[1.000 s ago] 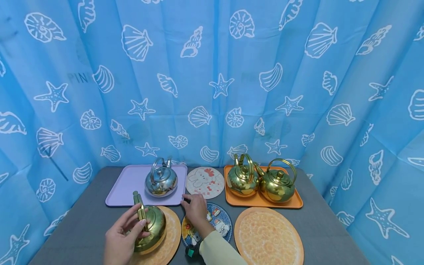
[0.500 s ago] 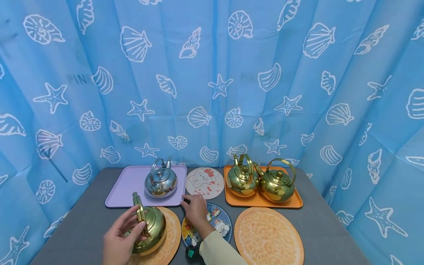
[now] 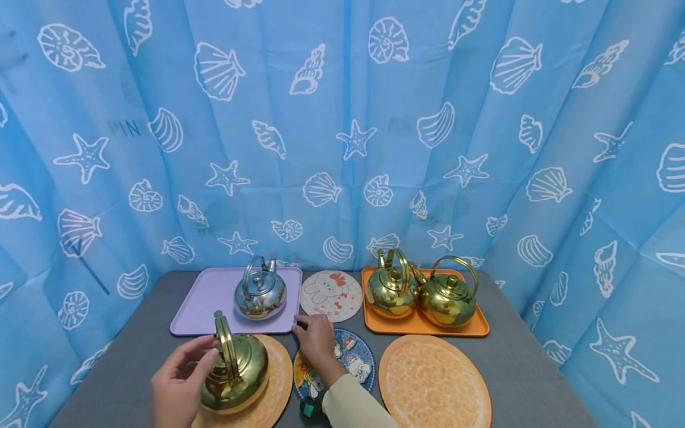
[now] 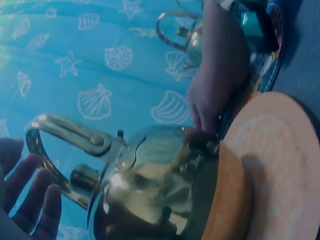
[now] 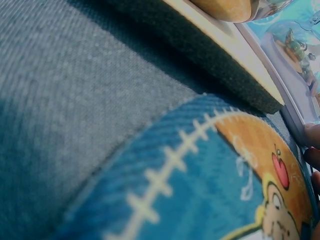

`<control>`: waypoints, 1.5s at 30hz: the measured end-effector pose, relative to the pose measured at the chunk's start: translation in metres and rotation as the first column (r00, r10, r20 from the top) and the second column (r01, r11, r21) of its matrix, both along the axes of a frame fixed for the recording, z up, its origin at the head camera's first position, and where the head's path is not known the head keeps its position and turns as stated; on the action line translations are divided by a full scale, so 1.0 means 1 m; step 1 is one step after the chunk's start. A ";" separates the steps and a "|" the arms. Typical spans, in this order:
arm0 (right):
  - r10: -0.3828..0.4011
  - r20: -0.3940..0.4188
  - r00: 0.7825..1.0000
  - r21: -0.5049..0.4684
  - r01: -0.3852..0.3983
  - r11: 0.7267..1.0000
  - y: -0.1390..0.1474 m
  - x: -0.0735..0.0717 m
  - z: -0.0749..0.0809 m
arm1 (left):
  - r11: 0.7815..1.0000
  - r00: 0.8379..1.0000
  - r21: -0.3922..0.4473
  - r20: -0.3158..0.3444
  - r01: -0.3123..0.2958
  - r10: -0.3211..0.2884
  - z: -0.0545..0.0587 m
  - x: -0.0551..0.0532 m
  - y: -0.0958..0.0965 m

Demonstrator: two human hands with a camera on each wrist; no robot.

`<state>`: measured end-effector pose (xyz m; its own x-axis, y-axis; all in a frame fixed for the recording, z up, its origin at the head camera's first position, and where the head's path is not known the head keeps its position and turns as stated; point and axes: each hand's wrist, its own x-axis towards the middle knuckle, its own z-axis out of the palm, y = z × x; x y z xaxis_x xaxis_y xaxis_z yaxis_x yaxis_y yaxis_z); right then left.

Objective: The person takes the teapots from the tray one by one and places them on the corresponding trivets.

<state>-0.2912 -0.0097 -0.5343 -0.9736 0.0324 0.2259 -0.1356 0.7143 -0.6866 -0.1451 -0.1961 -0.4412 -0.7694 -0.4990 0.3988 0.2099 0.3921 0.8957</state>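
Gold metal arches just beside the left hand [image 3: 179,380], its fingers relaxed and parted: the handle [image 3: 229,351] of a glossy round kettle [image 3: 243,383] upright on a tan mat [image 3: 278,374]. The right hand [image 3: 317,342] is at the smooth lilac tray's [image 3: 206,300] corner; whether it grips cannot be told. That tray holds a silver kettle [image 3: 262,297]; an orange tray [image 3: 409,325] holds two golden kettles [image 3: 390,291].
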 end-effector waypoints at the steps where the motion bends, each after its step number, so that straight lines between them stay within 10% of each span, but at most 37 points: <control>1: 0.003 -0.004 1.000 0.003 -0.003 1.000 0.000 0.000 0.000 | 1.000 1.000 -0.007 -0.008 -0.006 0.006 -0.001 -0.001 -0.001; 20: -0.009 0.013 1.000 0.008 0.009 1.000 0.000 0.000 0.002 | 0.993 0.957 -0.121 -0.288 -0.010 -0.026 -0.019 -0.039 -0.049; 45: 0.008 -0.020 1.000 0.022 -0.007 1.000 0.001 0.002 0.000 | 0.982 0.992 -0.142 -0.048 -0.124 0.118 -0.055 -0.082 -0.097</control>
